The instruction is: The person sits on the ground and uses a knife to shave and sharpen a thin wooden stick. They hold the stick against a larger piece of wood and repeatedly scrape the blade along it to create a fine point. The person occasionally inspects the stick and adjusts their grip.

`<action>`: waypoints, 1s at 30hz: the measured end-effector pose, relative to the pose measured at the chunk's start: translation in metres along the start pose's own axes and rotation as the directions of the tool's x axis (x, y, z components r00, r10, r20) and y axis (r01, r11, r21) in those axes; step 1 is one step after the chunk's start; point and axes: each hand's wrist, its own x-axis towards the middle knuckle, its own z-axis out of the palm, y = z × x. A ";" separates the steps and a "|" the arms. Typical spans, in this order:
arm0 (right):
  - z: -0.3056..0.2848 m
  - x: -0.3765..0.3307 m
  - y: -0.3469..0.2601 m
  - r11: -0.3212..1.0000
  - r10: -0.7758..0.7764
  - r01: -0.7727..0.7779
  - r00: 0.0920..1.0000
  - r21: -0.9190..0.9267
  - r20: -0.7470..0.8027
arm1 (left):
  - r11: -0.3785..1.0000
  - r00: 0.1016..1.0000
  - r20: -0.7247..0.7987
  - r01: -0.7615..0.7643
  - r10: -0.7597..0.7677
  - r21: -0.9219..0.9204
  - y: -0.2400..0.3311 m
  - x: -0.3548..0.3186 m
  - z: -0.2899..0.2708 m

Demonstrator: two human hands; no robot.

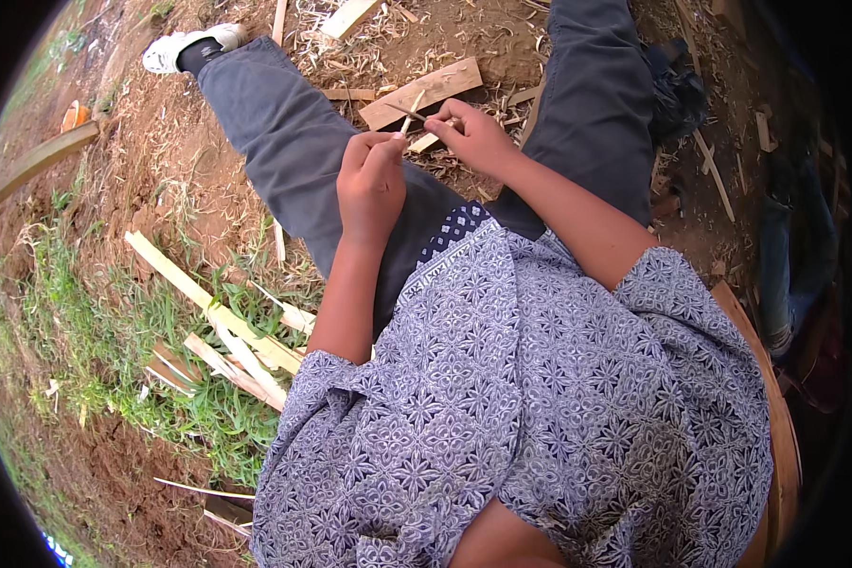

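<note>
My left hand [373, 182] is closed in a pinch on a thin, pale wooden stick [413, 108], which points up and slightly right from the fingertips. From the right, my right hand [476, 139] holds a knife [405, 112] with a narrow dark blade; its handle is hidden in the closed fingers. The blade lies across the stick, a little above my left fingertips. Both hands are between my spread legs, above a short flat plank [445, 83] on the ground.
Wood shavings [502, 43] litter the brown soil. Split wood strips [220, 312] lie on grass at left, near a curved wooden pole [33, 170]. By my right leg is a dark plastic bag [677, 99]. Another person's trouser leg [778, 270] shows at far right.
</note>
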 end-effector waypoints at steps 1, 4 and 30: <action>-0.004 0.001 0.006 0.999 0.033 -0.033 0.999 0.014 0.009 | 1.000 1.000 -0.002 -0.007 0.007 0.005 0.002 -0.002 0.001; -0.024 0.020 0.059 0.962 0.150 -0.177 0.979 -0.207 -0.142 | 1.000 0.999 -0.017 -0.030 0.030 -0.002 0.004 0.001 0.010; 0.001 0.028 0.053 0.982 0.047 -0.108 0.935 -0.155 -0.350 | 0.999 0.998 -0.050 -0.039 0.040 0.022 -0.004 0.006 0.003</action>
